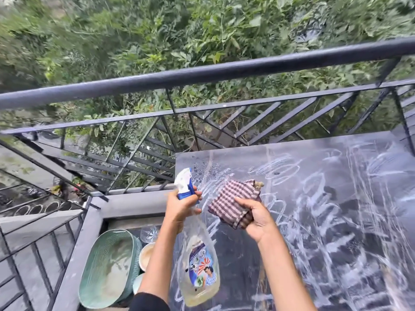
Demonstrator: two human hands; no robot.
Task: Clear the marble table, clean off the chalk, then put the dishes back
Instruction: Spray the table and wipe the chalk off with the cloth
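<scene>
Chalk (325, 221) in white loops and strokes over nearly all of the dark marble counter (242, 250), densest toward its right side; dishes already off its top. Near the counter's far left corner, a patch of wet droplets (202, 173), small against what is left to clean. Left hand (179, 205) over the counter's left edge, fingers wrapped round the neck of a clear spray bottle (197, 265), one finger across the blue trigger, nozzle aimed toward that far corner. Right hand (253, 216) just inside the same edge, fingers clutching a bunched checked cloth (233, 198), lifted off the marble or barely touching it; hard to tell which. Down beside the counter's left edge, a teal basket (105, 265) and pale bowls (147, 252) with some clear glassware (149, 233), close under the bottle. Black railing (202, 75) just beyond the counter's far edge. Probably the spraying step, wiping about to begin. Risks from here: mist drifting past the far edge and through the railing instead of landing on chalk, given a nozzle so near the corner; too little liquid, leaving the cloth to smear dry chalk into a grey film; a wadded cloth loading up fast and redrawing streaks; a wet grip slipping on the bottle neck and dropping it onto the bowls below; drips onto those dishes, meaning a rinse before their return to the counter.
</scene>
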